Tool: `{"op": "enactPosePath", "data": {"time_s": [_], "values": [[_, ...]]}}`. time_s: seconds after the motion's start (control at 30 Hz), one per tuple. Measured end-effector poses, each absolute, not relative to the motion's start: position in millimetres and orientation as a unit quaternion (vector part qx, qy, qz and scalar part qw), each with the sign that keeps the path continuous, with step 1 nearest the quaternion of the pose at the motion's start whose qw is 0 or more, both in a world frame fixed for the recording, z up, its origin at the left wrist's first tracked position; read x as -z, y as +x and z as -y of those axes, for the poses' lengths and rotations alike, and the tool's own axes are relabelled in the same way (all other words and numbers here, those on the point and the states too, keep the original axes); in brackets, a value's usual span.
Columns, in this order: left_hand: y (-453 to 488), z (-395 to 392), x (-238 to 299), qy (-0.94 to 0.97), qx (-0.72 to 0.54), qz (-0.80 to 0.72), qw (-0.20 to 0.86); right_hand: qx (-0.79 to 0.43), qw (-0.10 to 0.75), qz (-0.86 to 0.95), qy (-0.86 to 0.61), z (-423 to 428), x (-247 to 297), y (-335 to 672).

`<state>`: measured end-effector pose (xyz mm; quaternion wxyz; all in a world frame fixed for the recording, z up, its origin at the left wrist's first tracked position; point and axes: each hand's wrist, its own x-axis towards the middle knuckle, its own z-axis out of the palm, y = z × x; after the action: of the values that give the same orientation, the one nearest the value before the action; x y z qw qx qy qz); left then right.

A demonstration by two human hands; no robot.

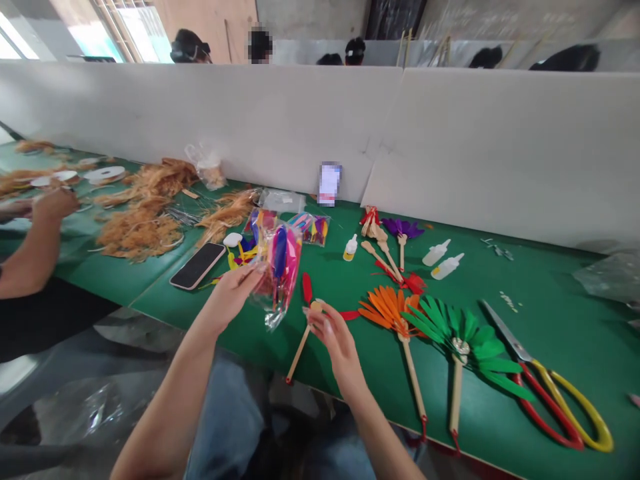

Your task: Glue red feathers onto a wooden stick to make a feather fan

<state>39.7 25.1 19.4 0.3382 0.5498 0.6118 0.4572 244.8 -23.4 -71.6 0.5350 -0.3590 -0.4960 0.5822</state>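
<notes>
My left hand (pixel 235 293) is closed on the upper edge of a clear plastic bag of feathers (pixel 284 257), lifted above the table; blue, pink and red feathers show through it. Lower and to the right, my right hand (pixel 333 333) has its fingers closed at the round head of a wooden fan handle (pixel 299 355). The handle slants toward the table's front edge. One red feather (pixel 307 288) points up from beside that head, and another red feather (pixel 350 315) sticks out past my right fingers. Whether the feathers are attached cannot be seen.
An orange feather fan (pixel 387 310), a green feather fan (pixel 467 333) and large scissors (pixel 547 380) lie to the right. Behind are glue bottles (pixel 351 249) and a purple feather fan (pixel 403 229). A phone (pixel 199 265) lies left. Another person's hand (pixel 54 200) works at far left.
</notes>
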Motion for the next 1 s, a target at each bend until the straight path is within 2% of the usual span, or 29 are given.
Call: {"op": "enactPosePath", "data": {"time_s": [0.1,0.2,0.33,0.53,0.63,0.73,0.87,1.0], "values": [[62.4,-28.3,-18.6,0.479,-0.485,-0.540,0.494,-0.694,0.508,0.420,-0.289,-0.2,48.4,242.1],[79.9,-30.0,-8.2,0.450,-0.451,-0.505,0.583,-0.720,0.501,0.398,-0.266,-11.0,31.9,239.9],[95.8,-28.2,9.5,0.446,-0.428,-0.512,0.597,-0.658,0.577,0.350,-0.335,-12.1,29.6,238.1],[105.0,-18.1,27.7,0.406,-0.490,-0.518,0.571,-0.582,0.636,0.295,-0.412,-13.2,42.5,244.0],[107.9,-8.1,34.6,0.406,-0.532,-0.537,0.514,-0.572,0.651,0.246,-0.434,-15.5,46.4,248.9],[110.1,2.6,42.1,0.486,-0.560,-0.544,0.393,-0.575,0.657,0.213,-0.439,-16.9,49.7,253.2],[112.2,9.3,46.0,0.668,-0.470,-0.527,0.235,-0.586,0.667,0.196,-0.417,-15.5,52.9,256.7],[117.7,8.2,44.0,0.734,-0.412,-0.525,0.127,-0.582,0.672,0.194,-0.415,-12.1,55.0,257.4]]}}
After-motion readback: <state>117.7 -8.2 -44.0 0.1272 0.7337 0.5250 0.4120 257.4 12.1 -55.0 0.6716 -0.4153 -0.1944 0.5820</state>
